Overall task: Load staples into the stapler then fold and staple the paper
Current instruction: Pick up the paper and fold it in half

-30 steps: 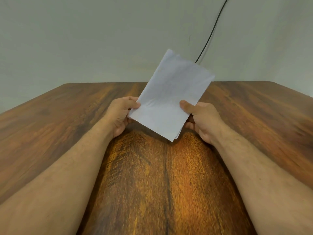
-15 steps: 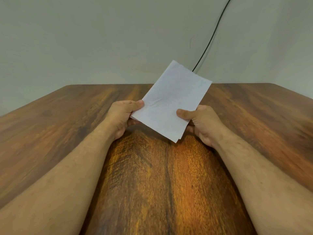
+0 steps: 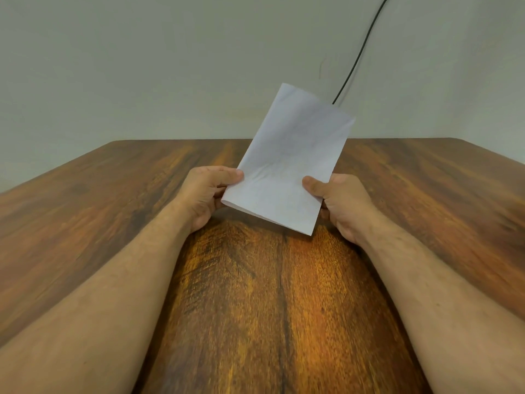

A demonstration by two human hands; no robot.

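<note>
Two bare forearms extend from the near edge over the wooden surface (image 3: pixel 255 308). The left hand (image 3: pixel 206 194) pinches the left edge of the folded paper (image 3: pixel 289 166), thumb on top and fingers curled beneath. The right hand (image 3: pixel 341 203) pinches the right edge in the same way, thumb on the upper face. The hands are apart, with the paper between them. The paper is held above the surface, near its centre, tilted with its far end raised and leaning right. Beyond the far edge stands a plain wall (image 3: pixel 170 66). A black cable (image 3: pixel 360 49) runs down it, passing behind the paper's far corner.
</note>
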